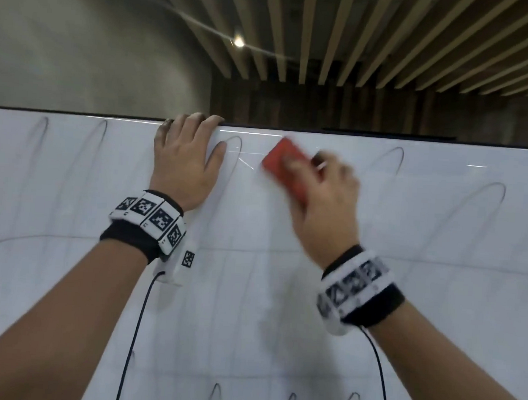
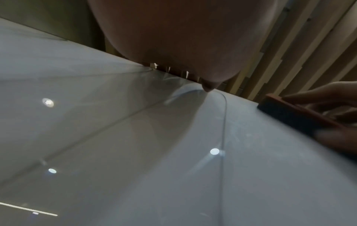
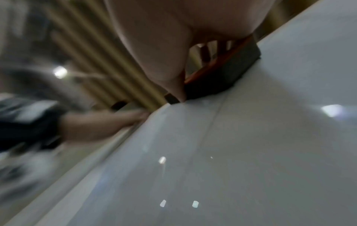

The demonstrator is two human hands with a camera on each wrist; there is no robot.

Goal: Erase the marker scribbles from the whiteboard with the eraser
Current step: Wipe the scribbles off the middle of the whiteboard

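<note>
Plainly the whiteboard [image 1: 251,291] is filling most of the head view, and it is serving as the landmark for everything else. Judging by how it lies now, the task is running somewhere in its early-to-middle part: a broad patch down the middle of the whiteboard is showing only faint grey ghost lines, while dark marker scribbles [image 1: 389,159] are looping near its top edge on the right, more loops are standing at its upper left and along its lower edge, and one dark loop [image 1: 233,154] is sitting just under the top edge beside the left thumb. All of these are waiting to be wiped. The left hand [image 1: 181,160] is lying flat against the whiteboard near the top, its fingers hooking over the top edge and holding nothing else, seemingly steadying the person. The right hand [image 1: 324,197] is gripping the eraser [image 1: 285,165], fingers on the red back and thumb at its side, and is pressing it to the whiteboard just below the top edge, to the right of the left hand; both are blurring, which suggests a wiping stroke under way. From the right wrist the eraser's dark felt [image 3: 222,76] is touching the surface. No containers are showing anywhere around the whiteboard.
</note>
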